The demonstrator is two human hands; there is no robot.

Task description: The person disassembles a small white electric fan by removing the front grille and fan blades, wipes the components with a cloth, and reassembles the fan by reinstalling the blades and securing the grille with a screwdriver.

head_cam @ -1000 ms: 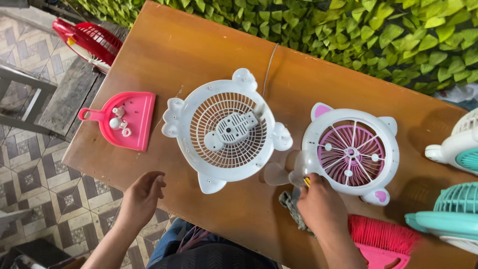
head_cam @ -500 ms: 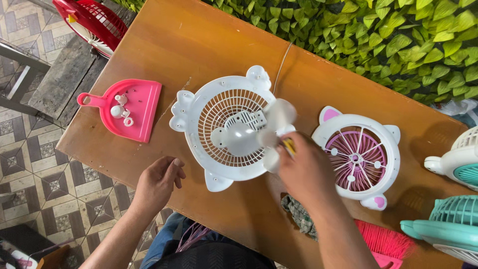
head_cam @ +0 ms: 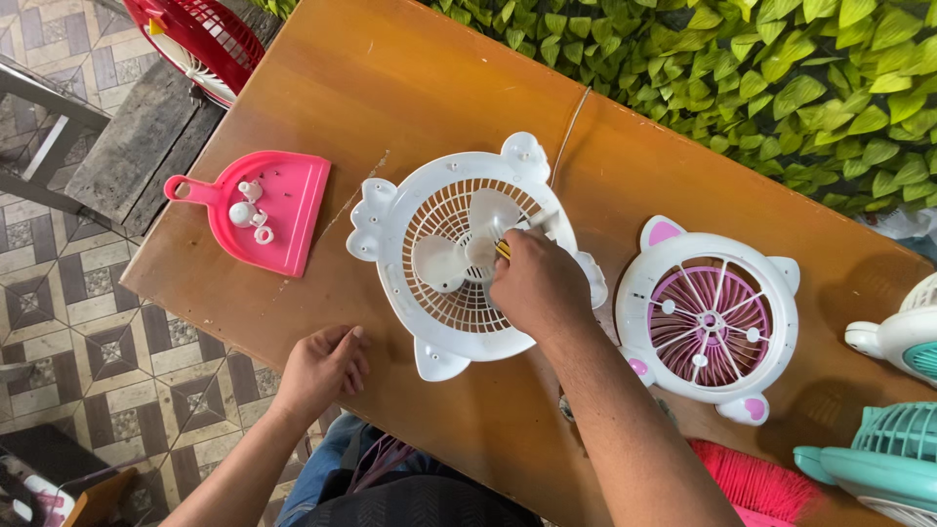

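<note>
Wooden desk [head_cam: 420, 88] runs from near left to far right, brown top, with a leafy green wall [head_cam: 742, 68] along its far right side and patterned tiled floor [head_cam: 78, 322] to the left. White fan housing [head_cam: 473, 254] with small ear-shaped tabs lies flat at the desk's centre, round grille facing up. A translucent white fan blade [head_cam: 459, 249] sits over the grille's hub. Right of it, just apart, lies a second white housing with pink ears and a pink-spoked grille [head_cam: 708, 312]. At the far right edge, part of a white fan [head_cam: 903, 337] and a teal fan [head_cam: 878, 459], both cut off by the frame. A red fan grille [head_cam: 200, 34] shows at the far left corner, off the desk. Pink dustpan [head_cam: 259, 210] lies on the desk's left part, well apart from the white housing, holding a few small white parts [head_cam: 246, 210]. A pink brush [head_cam: 756, 483] lies near the right near edge.

Right hand [head_cam: 537, 283] is over the white housing, its grip closed around a thin yellow-handled tool [head_cam: 503, 249], tip at the blade's hub; tool mostly hidden by the fingers. Left hand [head_cam: 322, 366] rests flat on the desk near the near edge, just left of the housing, fingers loosely curled, holding nothing.
</note>
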